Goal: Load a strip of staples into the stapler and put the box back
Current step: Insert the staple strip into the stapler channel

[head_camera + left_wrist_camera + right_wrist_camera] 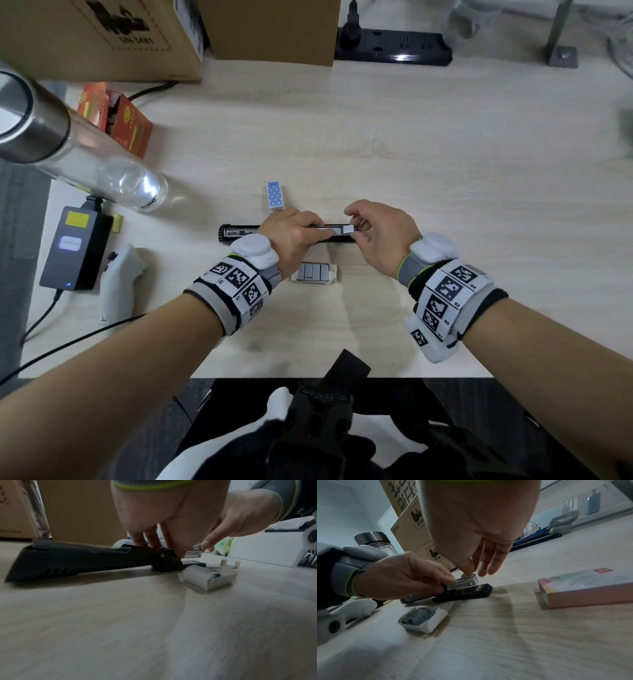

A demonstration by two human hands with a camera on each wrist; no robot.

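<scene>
The black stapler (239, 233) lies opened flat across the middle of the table, its silver magazine (462, 583) facing up. My left hand (301, 233) grips the stapler at its hinge, fingers curled over the magazine's sides. My right hand (363, 228) pinches a short staple strip (347, 229) between thumb and forefinger at the magazine's front end. Just in front of the stapler lies the open white tray of the staple box (315, 273), with grey strips inside. The box's blue dotted sleeve (275, 195) lies behind the stapler.
A glass bottle (102, 164), a grey charger (73, 246) and a white controller (120, 277) crowd the left side. Cardboard boxes (102, 34) and a power strip (394, 48) line the back. A flat pink box (590, 588) shows in the right wrist view.
</scene>
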